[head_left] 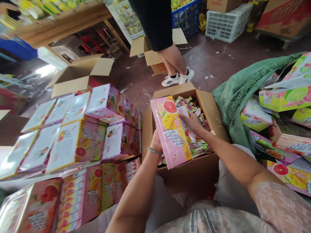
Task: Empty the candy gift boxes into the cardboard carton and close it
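A pink and yellow printed box (pixel 172 132) with grapefruit and mango pictures is tilted above an open cardboard carton (pixel 220 119). My left hand (pixel 156 141) grips the box from its left side, fingers mostly hidden behind it. My right hand (pixel 193 123) is closed on the box's right side, at a pale panel (pixel 183 111) that looks like a flap or side wall. Its fingertips are partly hidden. Inside the carton lie many small colourful wrapped packets (pixel 198 150). The carton stands between my legs.
Stacked printed boxes (pixel 65 145) fill the left. On the right, a green sack (pixel 239 84) holds flattened or opened printed boxes (pixel 289 142). A person in white shoes (pixel 186 77) stands just beyond my carton, near open cartons (pixel 80 76) and crates (pixel 225 26).
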`<state>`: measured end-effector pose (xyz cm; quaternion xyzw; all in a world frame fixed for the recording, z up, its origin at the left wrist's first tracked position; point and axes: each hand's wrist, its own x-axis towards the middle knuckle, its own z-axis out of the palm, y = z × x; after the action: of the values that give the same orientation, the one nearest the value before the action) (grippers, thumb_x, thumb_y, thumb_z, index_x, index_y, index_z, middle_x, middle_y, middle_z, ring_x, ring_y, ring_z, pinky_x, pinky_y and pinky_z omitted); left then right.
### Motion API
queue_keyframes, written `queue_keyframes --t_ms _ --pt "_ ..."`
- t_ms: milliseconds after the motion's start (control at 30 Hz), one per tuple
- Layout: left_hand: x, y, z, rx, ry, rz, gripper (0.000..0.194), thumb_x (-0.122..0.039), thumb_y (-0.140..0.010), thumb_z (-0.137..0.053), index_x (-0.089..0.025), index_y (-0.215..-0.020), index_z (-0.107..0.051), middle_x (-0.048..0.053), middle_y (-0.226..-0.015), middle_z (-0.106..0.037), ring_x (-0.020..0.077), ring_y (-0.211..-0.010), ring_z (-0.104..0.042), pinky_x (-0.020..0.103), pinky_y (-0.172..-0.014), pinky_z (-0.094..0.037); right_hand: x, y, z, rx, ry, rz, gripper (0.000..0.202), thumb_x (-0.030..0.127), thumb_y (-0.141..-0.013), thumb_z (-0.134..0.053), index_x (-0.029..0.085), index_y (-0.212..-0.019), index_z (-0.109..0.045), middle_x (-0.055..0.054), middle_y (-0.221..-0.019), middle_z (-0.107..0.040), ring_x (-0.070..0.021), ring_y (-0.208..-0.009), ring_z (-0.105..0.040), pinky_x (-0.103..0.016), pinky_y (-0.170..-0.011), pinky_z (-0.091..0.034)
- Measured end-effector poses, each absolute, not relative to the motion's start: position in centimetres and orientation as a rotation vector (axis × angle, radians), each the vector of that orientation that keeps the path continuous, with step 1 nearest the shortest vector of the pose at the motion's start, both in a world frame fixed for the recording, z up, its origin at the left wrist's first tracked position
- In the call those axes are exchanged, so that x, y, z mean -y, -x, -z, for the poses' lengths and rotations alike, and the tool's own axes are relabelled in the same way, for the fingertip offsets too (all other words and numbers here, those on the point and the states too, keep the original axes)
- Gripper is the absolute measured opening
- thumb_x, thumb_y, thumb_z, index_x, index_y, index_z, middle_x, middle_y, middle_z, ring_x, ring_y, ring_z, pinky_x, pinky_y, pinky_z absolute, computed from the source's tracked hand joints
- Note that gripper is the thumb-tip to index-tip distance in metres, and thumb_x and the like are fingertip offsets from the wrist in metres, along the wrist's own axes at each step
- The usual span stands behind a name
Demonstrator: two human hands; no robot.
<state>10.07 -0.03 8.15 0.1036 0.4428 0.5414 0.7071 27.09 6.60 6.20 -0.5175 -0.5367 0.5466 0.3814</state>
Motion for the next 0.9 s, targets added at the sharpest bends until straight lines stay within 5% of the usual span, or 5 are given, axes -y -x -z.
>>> queue_keyframes --t_ms 133,300,533,733,900 --pt "-0.9 -8.1 -7.4 -1.230 -0.010 -1.186 0.041 -0.042 -0.104 -0.062 -0.010 -0.126 -0.075 0.018 -0.102 -0.083 0.0334 -0.102 -0.082 0.051 -0.100 -0.066 -8.6 -31.0 -6.6 1.430 1.704 -0.991 0.054 0.069 -0.083 -0.076 0.018 -0.100 -0.070 -0.015 -0.099 -0.077 -0.0308 -0.100 -0.074 -0.044 -0.092 -0.059" --pt "-1.0 -7.3 -6.0 -1.559 0.070 -1.317 0.028 -0.030 -0.099 -0.074 -0.009 -0.118 -0.075 0.012 -0.087 -0.082 0.0268 -0.083 -0.082 0.041 -0.091 -0.069 -9.3 -33.5 -6.7 1.350 1.820 -0.818 0.064 0.079 -0.072 -0.080 0.022 -0.093 -0.060 -0.017 -0.098 -0.074 -0.0358 -0.104 -0.072 -0.049 -0.094 -0.058" --pt "-1.3 -9.6 -5.9 -1.209 0.184 -1.411 0.051 -0.051 -0.109 -0.051 -0.015 -0.141 -0.070 0.016 -0.111 -0.083 0.0287 -0.106 -0.081 0.046 -0.105 -0.063 -8.1 -36.1 -7.4 1.020 1.117 -1.690 0.094 0.099 -0.058 -0.073 0.026 -0.115 -0.060 -0.011 -0.120 -0.074 -0.0290 -0.109 -0.073 -0.044 -0.091 -0.062" --pt "-0.9 -12.2 -6.7 -1.053 0.079 -1.536 0.053 -0.054 -0.111 -0.042 -0.023 -0.145 -0.068 0.012 -0.135 -0.078 0.0266 -0.133 -0.069 0.041 -0.115 -0.057 -3.2 -32.5 -6.7 1.181 1.082 -1.644 0.132 0.069 -0.048 -0.100 0.031 -0.155 -0.034 -0.013 -0.152 -0.059 -0.0315 -0.136 -0.061 -0.054 -0.121 -0.048" --pt "-0.6 -8.6 -8.3 -1.216 -0.086 -1.501 0.091 -0.090 -0.096 -0.033 -0.015 -0.128 -0.073 0.017 -0.116 -0.081 0.0345 -0.124 -0.073 0.046 -0.105 -0.061 -4.1 -32.8 -9.5 1.320 1.072 -1.463 0.120 0.070 -0.068 -0.089 0.030 -0.164 -0.030 -0.012 -0.155 -0.058 -0.0338 -0.138 -0.060 -0.058 -0.122 -0.048"
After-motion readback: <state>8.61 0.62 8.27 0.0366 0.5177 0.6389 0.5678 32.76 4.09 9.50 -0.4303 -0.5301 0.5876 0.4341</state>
